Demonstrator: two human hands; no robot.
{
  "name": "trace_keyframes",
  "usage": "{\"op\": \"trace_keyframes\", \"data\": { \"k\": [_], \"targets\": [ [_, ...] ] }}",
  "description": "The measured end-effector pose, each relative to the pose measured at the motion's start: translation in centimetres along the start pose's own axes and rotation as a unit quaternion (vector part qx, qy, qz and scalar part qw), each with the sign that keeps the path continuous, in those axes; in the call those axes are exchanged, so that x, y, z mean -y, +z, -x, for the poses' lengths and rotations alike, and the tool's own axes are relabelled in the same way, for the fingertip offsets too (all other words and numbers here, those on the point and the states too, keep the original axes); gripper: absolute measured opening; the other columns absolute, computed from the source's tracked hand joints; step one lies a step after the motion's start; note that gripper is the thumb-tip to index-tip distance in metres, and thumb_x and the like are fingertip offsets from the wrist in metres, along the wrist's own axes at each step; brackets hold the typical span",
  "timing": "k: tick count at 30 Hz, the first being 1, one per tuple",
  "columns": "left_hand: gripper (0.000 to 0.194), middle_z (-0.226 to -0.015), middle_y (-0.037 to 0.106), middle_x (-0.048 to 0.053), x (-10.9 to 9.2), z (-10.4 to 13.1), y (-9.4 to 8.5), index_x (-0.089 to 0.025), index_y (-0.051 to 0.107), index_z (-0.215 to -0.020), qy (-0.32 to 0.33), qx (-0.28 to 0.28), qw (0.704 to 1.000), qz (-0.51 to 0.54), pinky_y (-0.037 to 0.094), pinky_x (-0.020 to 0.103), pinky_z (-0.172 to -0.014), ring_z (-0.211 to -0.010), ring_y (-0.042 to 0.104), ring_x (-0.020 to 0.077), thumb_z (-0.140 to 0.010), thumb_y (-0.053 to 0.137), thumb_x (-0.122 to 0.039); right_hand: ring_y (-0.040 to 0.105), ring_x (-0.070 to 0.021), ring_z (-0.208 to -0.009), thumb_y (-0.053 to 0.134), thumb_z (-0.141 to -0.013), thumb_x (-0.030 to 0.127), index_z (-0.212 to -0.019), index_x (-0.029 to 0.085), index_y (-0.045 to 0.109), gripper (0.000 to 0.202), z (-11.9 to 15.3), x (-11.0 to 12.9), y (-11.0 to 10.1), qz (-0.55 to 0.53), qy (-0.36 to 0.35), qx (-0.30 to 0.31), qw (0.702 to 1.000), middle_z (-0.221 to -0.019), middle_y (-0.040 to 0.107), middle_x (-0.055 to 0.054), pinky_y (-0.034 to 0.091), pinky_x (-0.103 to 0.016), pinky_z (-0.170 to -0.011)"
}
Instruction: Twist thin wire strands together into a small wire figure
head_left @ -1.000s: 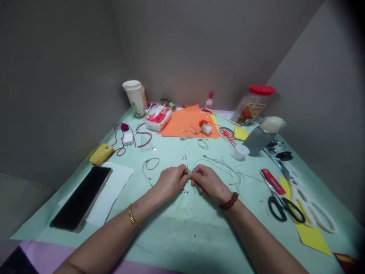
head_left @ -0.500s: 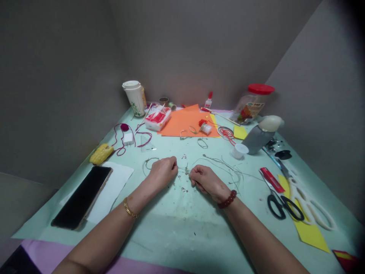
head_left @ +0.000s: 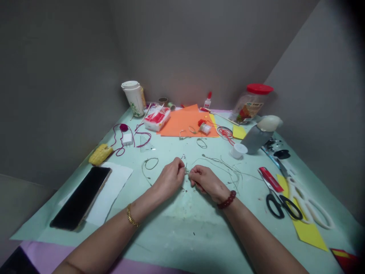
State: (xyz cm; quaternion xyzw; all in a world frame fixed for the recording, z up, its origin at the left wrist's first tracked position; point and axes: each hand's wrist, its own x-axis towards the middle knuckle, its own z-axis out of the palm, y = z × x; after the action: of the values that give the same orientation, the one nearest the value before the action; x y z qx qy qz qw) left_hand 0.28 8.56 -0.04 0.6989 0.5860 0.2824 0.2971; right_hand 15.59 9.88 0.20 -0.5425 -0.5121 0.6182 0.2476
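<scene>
In the middle of the table, my left hand [head_left: 171, 175] and my right hand [head_left: 203, 178] face each other, fingertips almost meeting. Both hands are closed in a pinch on a thin olive-green cord [head_left: 186, 171], its knotted part showing in the small gap between them. Part of the cord is hidden by the fingers. A loop of the same kind of cord [head_left: 151, 163] lies to the left, past my left wrist. Loose strands of cord [head_left: 225, 165] spread out to the right, beyond my right hand. Tiny bits are scattered on the table below the fingers.
Black-handled scissors [head_left: 275, 205], white-handled scissors [head_left: 308, 201] and a red packet [head_left: 270, 179] lie at the right. A phone [head_left: 81, 199] rests at the left on white paper [head_left: 119, 182]. Behind stand a white cup [head_left: 238, 151], a grey bottle [head_left: 256, 139], a red-lidded jar [head_left: 248, 108] and orange paper [head_left: 182, 123].
My left hand has moved right, close to my right hand, uncovering more of the cord loop at the left. My right hand has stayed almost in place.
</scene>
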Motion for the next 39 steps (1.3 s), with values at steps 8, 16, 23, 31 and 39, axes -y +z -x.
{"op": "trace_keyframes", "data": {
  "k": [8, 16, 23, 31, 39],
  "targets": [
    [0.033, -0.067, 0.057, 0.0, 0.8, -0.5, -0.3, -0.017, 0.054, -0.076, -0.065, 0.027, 0.997, 0.038, 0.033, 0.025, -0.057, -0.062, 0.047, 0.013, -0.088, 0.04, -0.045, 0.03, -0.0028, -0.034, 0.054, -0.076, 0.024, -0.069, 0.019, 0.045, 0.013, 0.0, -0.2, -0.2, -0.041, 0.009, 0.025, 0.999, -0.053, 0.052, 0.006, 0.021, -0.017, -0.032],
    [0.028, -0.051, 0.039, -0.005, 1.3, -1.3, -0.3, -0.015, 0.057, -0.069, -0.151, 0.152, 0.962, 0.168, 0.022, 0.023, -0.044, -0.046, 0.031, 0.0078, -0.076, 0.053, -0.042, 0.03, -0.0027, -0.035, 0.053, -0.076, 0.02, -0.071, 0.019, 0.045, 0.009, 0.1, -0.4, -0.1, -0.058, 0.008, 0.041, 0.997, -0.054, 0.053, 0.006, 0.021, -0.017, -0.032],
    [0.021, -0.047, 0.035, -0.006, 1.4, -1.8, -0.1, -0.016, 0.055, -0.069, -0.184, 0.163, 0.944, 0.218, 0.017, 0.022, -0.039, -0.041, 0.027, 0.0063, -0.072, 0.056, -0.037, 0.03, -0.0029, -0.034, 0.051, -0.074, 0.017, -0.07, 0.019, 0.045, 0.008, 0.2, -0.2, 0.2, -0.042, 0.01, 0.024, 0.999, -0.053, 0.053, 0.006, 0.02, -0.017, -0.031],
    [0.021, -0.044, 0.036, -0.007, 1.5, -1.8, 0.5, -0.017, 0.05, -0.062, -0.188, 0.124, 0.955, 0.194, 0.019, 0.021, -0.039, -0.04, 0.028, 0.0061, -0.07, 0.056, -0.035, 0.038, -0.0063, -0.034, 0.045, -0.082, 0.025, -0.069, 0.017, 0.053, 0.017, 0.2, -0.2, -0.2, 0.084, -0.008, -0.012, 0.996, -0.058, 0.063, 0.0, 0.027, -0.02, -0.034],
    [0.018, -0.044, 0.037, -0.007, 1.4, -2.1, 0.2, -0.017, 0.052, -0.065, -0.187, 0.147, 0.957, 0.167, 0.019, 0.021, -0.04, -0.04, 0.028, 0.0063, -0.07, 0.056, -0.034, 0.053, -0.0154, -0.063, 0.043, -0.086, 0.021, -0.065, 0.019, 0.056, 0.025, -0.3, -0.1, -0.5, 0.395, -0.135, -0.166, 0.893, -0.065, 0.064, -0.004, 0.03, -0.025, -0.058]
  ]
}}
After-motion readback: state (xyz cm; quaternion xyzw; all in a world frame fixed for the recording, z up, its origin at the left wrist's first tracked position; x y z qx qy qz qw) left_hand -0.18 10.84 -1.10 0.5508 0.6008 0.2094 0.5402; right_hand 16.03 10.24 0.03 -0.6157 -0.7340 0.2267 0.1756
